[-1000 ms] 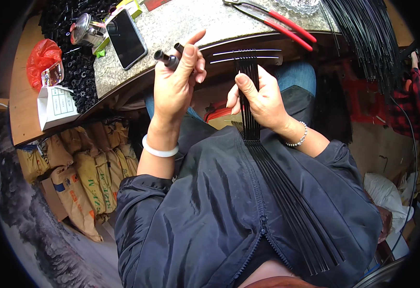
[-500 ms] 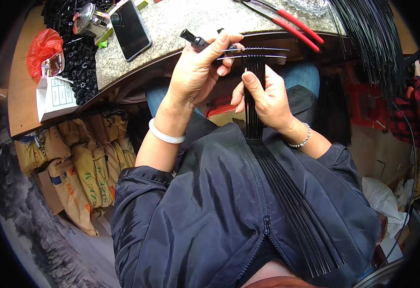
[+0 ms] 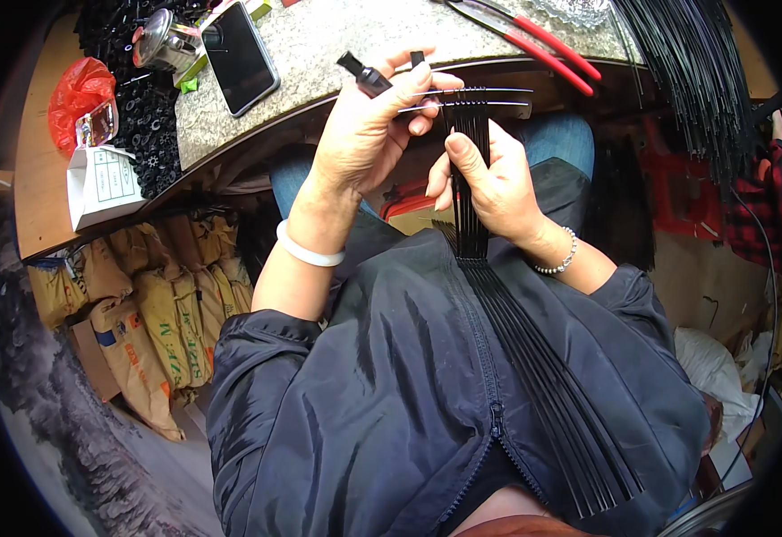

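My left hand (image 3: 364,130) is closed around a black piece with a flared tip (image 3: 366,75) and the left ends of two thin metal rods (image 3: 509,90). A second black stub (image 3: 417,59) shows by its fingers. Thin black strips (image 3: 471,201) run side by side, their upper ends at the two rods. Below the rods, my right hand (image 3: 496,183) pinches the strips between thumb and fingers. Further down, a band crosses them near my jacket zipper, and their long ends (image 3: 561,394) fan out over the dark jacket.
A stone-topped table (image 3: 355,45) holds a phone (image 3: 240,58), red-handled pliers (image 3: 548,49), a metal pot (image 3: 163,40) and many small black parts (image 3: 154,148). Left of them are a red plastic bag (image 3: 82,89) and a white box (image 3: 103,186). Black strands (image 3: 686,80) hang at the right; sacks (image 3: 140,340) stand below left.
The rods and the upper strips have shifted slightly left. My left fingers have moved a little around the black pieces, and my right hand has moved slightly left with the strips still pinched.
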Action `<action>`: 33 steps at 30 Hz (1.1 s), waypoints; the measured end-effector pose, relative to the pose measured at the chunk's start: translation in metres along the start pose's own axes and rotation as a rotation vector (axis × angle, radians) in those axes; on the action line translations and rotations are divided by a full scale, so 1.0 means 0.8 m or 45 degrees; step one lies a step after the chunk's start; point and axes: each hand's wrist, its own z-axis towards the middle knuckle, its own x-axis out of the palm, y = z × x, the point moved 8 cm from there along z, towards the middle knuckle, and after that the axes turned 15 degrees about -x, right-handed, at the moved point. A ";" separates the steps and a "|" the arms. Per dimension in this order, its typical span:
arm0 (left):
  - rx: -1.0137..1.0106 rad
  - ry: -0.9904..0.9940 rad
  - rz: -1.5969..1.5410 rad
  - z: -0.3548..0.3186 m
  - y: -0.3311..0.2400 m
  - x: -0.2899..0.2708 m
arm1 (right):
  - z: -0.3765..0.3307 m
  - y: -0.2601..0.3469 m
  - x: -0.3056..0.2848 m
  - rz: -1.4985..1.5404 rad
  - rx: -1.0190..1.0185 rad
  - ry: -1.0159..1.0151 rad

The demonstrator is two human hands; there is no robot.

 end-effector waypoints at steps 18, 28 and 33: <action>0.017 -0.079 0.041 -0.005 -0.002 -0.003 | -0.002 -0.004 -0.003 -0.032 0.025 0.034; 0.025 -0.110 0.090 -0.006 0.000 0.004 | -0.002 -0.009 -0.007 -0.022 0.028 0.020; 0.022 -0.084 0.093 -0.007 0.000 0.006 | -0.003 -0.012 -0.008 -0.033 0.047 0.038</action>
